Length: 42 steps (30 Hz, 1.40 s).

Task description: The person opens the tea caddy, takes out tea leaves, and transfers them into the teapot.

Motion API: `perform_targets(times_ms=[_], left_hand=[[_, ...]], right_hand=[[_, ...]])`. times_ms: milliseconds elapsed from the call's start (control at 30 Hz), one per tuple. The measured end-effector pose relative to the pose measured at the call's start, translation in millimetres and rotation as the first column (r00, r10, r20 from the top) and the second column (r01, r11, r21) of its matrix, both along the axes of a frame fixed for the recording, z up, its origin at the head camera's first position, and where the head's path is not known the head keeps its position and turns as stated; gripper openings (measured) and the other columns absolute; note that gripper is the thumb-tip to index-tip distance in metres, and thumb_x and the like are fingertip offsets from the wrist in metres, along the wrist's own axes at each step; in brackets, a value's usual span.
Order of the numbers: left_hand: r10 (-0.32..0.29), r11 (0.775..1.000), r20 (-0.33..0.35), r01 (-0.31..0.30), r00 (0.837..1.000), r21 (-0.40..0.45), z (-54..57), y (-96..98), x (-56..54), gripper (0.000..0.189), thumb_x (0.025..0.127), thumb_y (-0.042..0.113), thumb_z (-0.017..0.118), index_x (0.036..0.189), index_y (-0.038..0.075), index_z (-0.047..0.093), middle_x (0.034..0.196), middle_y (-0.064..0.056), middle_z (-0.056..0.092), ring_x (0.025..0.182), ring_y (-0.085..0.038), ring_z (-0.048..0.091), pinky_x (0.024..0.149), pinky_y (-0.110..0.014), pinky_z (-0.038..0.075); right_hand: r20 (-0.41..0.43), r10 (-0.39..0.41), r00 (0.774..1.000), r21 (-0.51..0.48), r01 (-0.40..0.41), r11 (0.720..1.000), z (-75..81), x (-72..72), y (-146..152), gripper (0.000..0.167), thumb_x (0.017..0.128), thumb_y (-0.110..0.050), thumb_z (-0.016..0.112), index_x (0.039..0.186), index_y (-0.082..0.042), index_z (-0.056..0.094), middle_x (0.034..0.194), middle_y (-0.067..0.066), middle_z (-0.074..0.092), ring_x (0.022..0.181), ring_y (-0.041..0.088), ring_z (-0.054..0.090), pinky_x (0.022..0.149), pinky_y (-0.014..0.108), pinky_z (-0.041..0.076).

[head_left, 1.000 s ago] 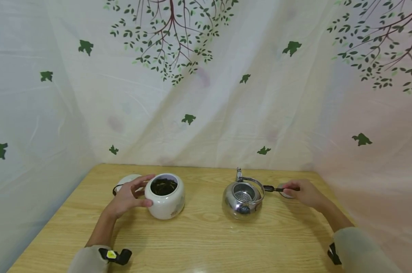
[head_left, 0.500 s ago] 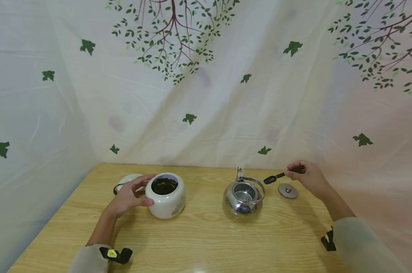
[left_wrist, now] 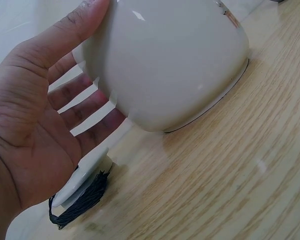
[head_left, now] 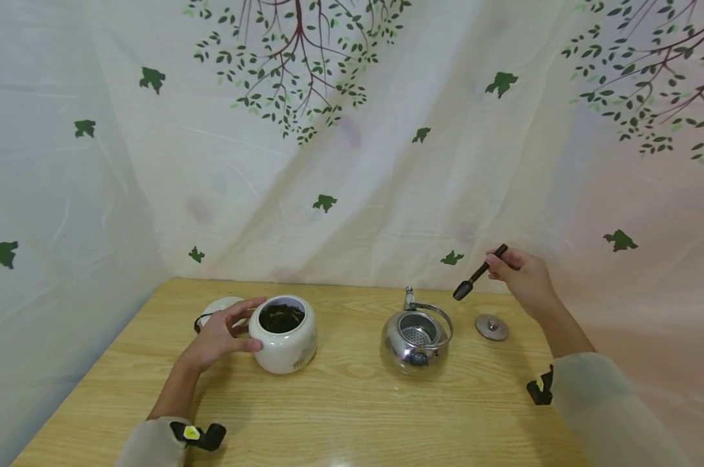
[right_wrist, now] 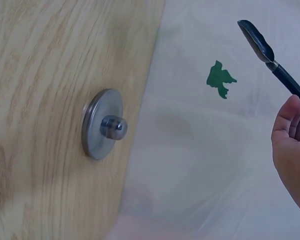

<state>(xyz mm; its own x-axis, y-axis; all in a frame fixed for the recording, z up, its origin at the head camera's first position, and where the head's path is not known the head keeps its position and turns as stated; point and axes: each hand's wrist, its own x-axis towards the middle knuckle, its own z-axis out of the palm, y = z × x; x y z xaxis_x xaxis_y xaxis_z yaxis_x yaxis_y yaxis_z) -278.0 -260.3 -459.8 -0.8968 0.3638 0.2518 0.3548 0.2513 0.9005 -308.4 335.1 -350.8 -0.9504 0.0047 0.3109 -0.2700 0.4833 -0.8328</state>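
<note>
My left hand [head_left: 219, 338] steadies a round white ceramic tea jar [head_left: 288, 353], thumb at its front and fingers spread along its far left side. Dark tea leaves [head_left: 282, 318] show through the jar's wide mouth. Raised at the right, my right hand [head_left: 526, 279] pinches a dark tea scoop [head_left: 479, 272] by its handle, bowl tilted down to the left. The right wrist view shows the hollow of the scoop's bowl [right_wrist: 257, 42]. Between the hands stands a shiny teapot [head_left: 395, 340], lid off, a perforated strainer [head_left: 417, 333] in its opening.
The teapot's metal lid [head_left: 492, 327] lies knob up below the right hand. Behind the left hand lies the jar's white lid [left_wrist: 82, 177] with a black tassel [left_wrist: 85, 202]. A printed curtain [head_left: 363, 240] rises behind the wooden table [head_left: 340, 415]; the teapot's handle [head_left: 445, 318] leans right.
My right hand has lifted the tea scoop up from beside the teapot's lid and swung its bowl downward, uncovering the lid. The left hand stays on the jar.
</note>
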Motion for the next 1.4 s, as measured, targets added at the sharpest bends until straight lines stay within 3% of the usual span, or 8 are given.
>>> perform_targets(times_ms=[367, 733, 1000, 1400], left_hand=[[0.001, 1.000, 0.003, -0.001, 1.000, 0.001, 0.3, 0.9, -1.0, 0.081, 0.078, 0.008, 0.090, 0.150, 0.013, 0.052, 0.146, -0.012, 0.056, 0.131, -0.039, 0.052, 0.109, -0.061, 0.043], [-0.001, 1.000, 0.005, 0.001, 1.000, -0.009, 0.4, -0.1, -2.8, 0.080, 0.079, 0.010, 0.090, 0.149, 0.015, 0.052, 0.145, -0.012, 0.057, 0.132, -0.041, 0.051, 0.108, -0.062, 0.043], [0.017, 0.999, 0.010, -0.017, 1.000, -0.034, 0.7, -0.1, -1.3, 0.081, 0.078, 0.013, 0.090, 0.150, 0.015, 0.052, 0.148, -0.010, 0.055, 0.132, -0.040, 0.052, 0.105, -0.059, 0.047], [0.009, 1.000, 0.006, -0.009, 1.000, -0.021, 0.4, -0.1, -0.6, 0.080, 0.079, 0.013, 0.090, 0.150, 0.015, 0.052, 0.147, -0.012, 0.056, 0.132, -0.043, 0.052, 0.105, -0.061, 0.047]], right_hand=[[-0.067, 0.095, 0.993, -0.143, -0.104, 0.984, 17.7, -15.8, -47.5, 0.033, 0.100, -0.024, 0.069, 0.118, 0.003, 0.067, 0.100, 0.002, 0.073, 0.084, 0.010, 0.069, 0.080, 0.023, 0.060], [-0.097, 0.154, 0.983, -0.183, -0.170, 0.968, 30.3, -24.0, -99.3, 0.037, 0.098, -0.023, 0.071, 0.119, 0.008, 0.066, 0.096, 0.004, 0.073, 0.080, 0.016, 0.070, 0.080, 0.030, 0.062], [-0.072, 0.254, 0.964, -0.324, -0.264, 0.909, 33.4, -22.6, -140.9, 0.032, 0.098, -0.015, 0.071, 0.117, 0.008, 0.062, 0.104, 0.017, 0.070, 0.087, 0.022, 0.073, 0.082, 0.040, 0.062], [-0.068, 0.296, 0.953, -0.414, -0.297, 0.861, 36.0, -17.2, -199.2, 0.026, 0.097, -0.009, 0.071, 0.114, 0.008, 0.062, 0.105, 0.020, 0.069, 0.089, 0.026, 0.072, 0.083, 0.041, 0.062]])
